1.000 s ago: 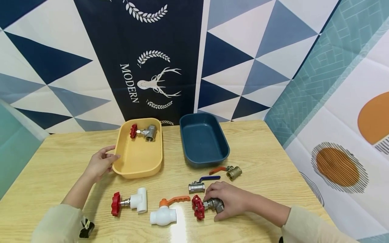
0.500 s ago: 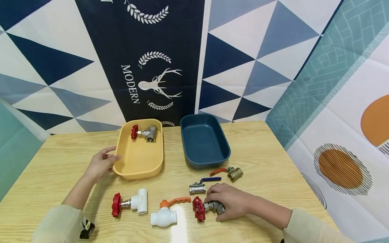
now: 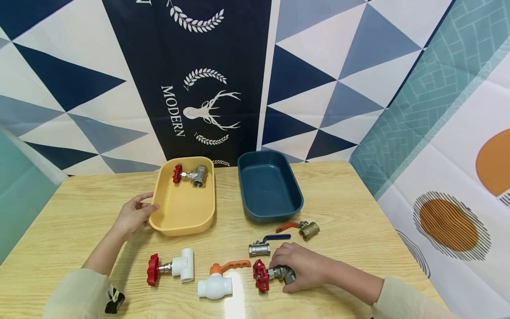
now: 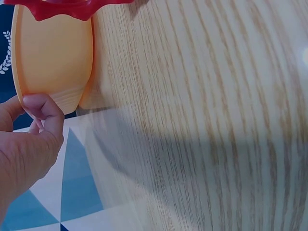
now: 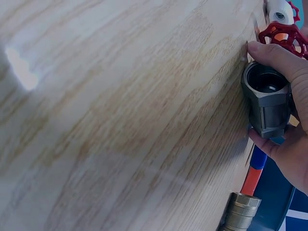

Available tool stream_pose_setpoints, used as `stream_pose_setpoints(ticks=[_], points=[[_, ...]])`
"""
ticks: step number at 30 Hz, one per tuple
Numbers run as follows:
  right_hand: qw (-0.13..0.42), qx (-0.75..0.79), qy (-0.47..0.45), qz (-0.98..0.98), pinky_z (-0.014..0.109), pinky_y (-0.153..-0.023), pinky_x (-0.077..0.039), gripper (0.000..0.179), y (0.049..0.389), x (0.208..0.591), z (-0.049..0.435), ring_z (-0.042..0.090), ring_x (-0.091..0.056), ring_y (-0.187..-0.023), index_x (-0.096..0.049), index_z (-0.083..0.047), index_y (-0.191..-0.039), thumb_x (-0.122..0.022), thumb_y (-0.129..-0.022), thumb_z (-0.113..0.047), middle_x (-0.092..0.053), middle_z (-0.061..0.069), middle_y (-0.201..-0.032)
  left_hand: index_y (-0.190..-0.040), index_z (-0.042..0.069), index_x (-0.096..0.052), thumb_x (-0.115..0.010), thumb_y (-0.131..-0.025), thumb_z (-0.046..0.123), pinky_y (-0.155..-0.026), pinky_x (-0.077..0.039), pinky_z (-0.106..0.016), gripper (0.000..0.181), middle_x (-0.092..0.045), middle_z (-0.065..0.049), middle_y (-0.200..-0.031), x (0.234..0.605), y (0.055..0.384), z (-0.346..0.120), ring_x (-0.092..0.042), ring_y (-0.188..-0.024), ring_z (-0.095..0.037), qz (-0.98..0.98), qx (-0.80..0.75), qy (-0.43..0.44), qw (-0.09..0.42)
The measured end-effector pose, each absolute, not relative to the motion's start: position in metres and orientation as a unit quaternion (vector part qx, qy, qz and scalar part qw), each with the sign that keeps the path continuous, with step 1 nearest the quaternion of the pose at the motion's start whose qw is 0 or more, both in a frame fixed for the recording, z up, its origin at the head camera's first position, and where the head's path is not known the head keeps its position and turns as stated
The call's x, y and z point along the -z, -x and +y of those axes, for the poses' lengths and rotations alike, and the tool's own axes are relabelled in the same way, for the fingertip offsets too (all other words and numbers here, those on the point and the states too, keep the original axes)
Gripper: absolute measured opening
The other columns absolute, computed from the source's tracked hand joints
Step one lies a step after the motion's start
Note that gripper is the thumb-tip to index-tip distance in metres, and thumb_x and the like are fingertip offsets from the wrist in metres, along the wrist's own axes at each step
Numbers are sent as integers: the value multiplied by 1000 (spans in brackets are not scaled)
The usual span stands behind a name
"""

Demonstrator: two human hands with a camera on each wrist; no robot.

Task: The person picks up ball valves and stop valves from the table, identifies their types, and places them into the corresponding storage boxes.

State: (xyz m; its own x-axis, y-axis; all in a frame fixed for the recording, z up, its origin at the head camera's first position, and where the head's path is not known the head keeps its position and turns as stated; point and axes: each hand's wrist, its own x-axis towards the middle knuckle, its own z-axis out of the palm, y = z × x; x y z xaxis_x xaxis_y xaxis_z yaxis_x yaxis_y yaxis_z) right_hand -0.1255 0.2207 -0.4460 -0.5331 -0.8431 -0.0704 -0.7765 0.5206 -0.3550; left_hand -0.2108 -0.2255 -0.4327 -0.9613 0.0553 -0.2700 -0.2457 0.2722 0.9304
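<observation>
My left hand (image 3: 134,215) pinches the left rim of the yellow tray (image 3: 183,206), with the thumb over the wall's inner side. Inside that tray, near the far end, lies a metal gate valve with a red handwheel (image 3: 198,176). At the front right, my right hand (image 3: 301,268) grips the grey metal body of another gate valve (image 3: 283,273), whose red handwheel (image 3: 260,275) points left. In the right wrist view, thumb and fingers straddle the body of this gate valve (image 5: 270,113), and its round opening faces the camera.
Right of the yellow tray stands a dark blue tray (image 3: 271,188). Near the right hand lie a blue-handled ball valve (image 3: 260,249) and a brass ball valve (image 3: 309,231). A white valve with a red wheel (image 3: 183,265) and a white orange-handled valve (image 3: 215,285) lie further left.
Both hands keep their holds, and the valves and trays stay in place. The whole head view has shifted slightly.
</observation>
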Motion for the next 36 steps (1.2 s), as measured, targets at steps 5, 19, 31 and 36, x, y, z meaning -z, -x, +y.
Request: stream_pose_setpoints(ticks=[5, 19, 31, 36], points=[[110, 140, 472, 863, 32, -92, -45, 43, 125, 445, 221, 7, -51, -104, -62, -19, -114, -74, -77, -39, -59, -10, -112, -147, 1, -20, -54, -95, 20, -67, -56, -24, 64, -49, -1, -98, 433, 211, -226, -59, -76, -7, 790, -598, 62, 125], [112, 152, 472, 861, 28, -88, -45, 42, 124, 443, 219, 5, -50, -101, -62, -19, -112, -74, -77, -39, -58, -11, -110, -147, 0, -21, -53, -95, 18, -65, -55, -23, 64, -47, -4, -98, 430, 212, -224, -56, -74, -6, 793, -594, 59, 120], [102, 164, 482, 855, 26, -87, -45, 40, 123, 443, 218, 5, -49, -99, -62, -19, -111, -74, -77, -37, -58, -12, -108, -146, -1, -21, -54, -95, 17, -65, -55, -23, 64, -49, -3, -98, 430, 211, -223, -57, -75, -7, 787, -602, 61, 121], [99, 167, 483, 854, 27, -87, -45, 41, 124, 443, 217, 5, -49, -100, -62, -19, -111, -74, -77, -38, -58, -11, -109, -146, -1, -21, -54, -95, 17, -64, -55, -22, 64, -49, -3, -98, 432, 211, -224, -57, -75, -7, 787, -603, 60, 120]])
